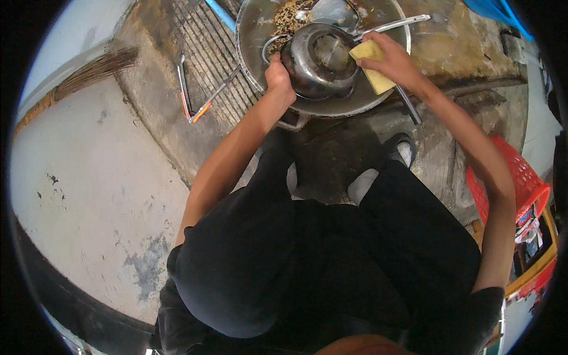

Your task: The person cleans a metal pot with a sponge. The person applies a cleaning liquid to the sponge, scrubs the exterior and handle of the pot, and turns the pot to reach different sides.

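Observation:
A metal pot (326, 57) is tipped with its stained base facing up, over a wide metal basin (310, 106). My left hand (278, 77) grips the pot at its left side, close to a wire loop handle (268, 46). In my right hand (390, 60) is a yellow sponge (377, 71), held just right of the pot's base. Whether the sponge touches the pot is hard to tell. Behind the pot, the basin holds food scraps (293, 17), some whitish bits and a ladle or similar utensil (330, 11).
A metal handle (410, 20) crosses the basin's right rim; a dark rod (409, 106) juts out lower down. Tongs with orange parts (191, 95) lie on the ridged concrete at left. A twig broom (95, 73) lies beyond. At right stands a red plastic basket (510, 177).

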`<state>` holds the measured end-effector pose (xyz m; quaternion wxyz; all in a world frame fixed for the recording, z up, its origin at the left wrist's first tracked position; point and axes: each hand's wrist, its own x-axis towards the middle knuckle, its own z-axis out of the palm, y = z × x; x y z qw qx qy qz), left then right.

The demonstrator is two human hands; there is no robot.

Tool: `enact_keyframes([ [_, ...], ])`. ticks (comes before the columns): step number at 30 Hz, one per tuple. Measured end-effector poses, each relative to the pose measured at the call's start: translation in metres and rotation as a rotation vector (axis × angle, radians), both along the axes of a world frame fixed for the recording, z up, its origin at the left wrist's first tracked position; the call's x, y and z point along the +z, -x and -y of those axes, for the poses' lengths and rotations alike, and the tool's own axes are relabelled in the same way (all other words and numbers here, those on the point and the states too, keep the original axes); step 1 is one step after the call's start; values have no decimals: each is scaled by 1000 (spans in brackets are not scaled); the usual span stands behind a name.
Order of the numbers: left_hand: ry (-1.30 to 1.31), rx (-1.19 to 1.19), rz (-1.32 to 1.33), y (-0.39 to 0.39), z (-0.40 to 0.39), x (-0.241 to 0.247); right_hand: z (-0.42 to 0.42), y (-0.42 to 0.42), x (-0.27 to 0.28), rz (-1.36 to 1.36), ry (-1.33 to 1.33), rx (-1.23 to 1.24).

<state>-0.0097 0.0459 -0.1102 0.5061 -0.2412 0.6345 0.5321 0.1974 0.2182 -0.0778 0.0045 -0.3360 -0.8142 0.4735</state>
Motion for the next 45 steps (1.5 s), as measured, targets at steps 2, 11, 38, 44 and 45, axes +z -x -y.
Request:
enact_keyframes([
  [2, 40, 51, 18, 0, -1, 1, 0, 2, -2, 10, -42, 17],
  [11, -57, 107, 126, 6, 9, -7, 1, 12, 7, 6, 57, 38],
  [38, -222, 117, -16, -6, 20, 122, -19, 64, 107, -273, -97, 30],
  [44, -412, 195, -173, 26, 19, 138, 3, 48, 116, -269, 156, -15],
  [45, -406, 180, -200, 28, 17, 144, 5, 46, 119, -280, 156, -1],
])
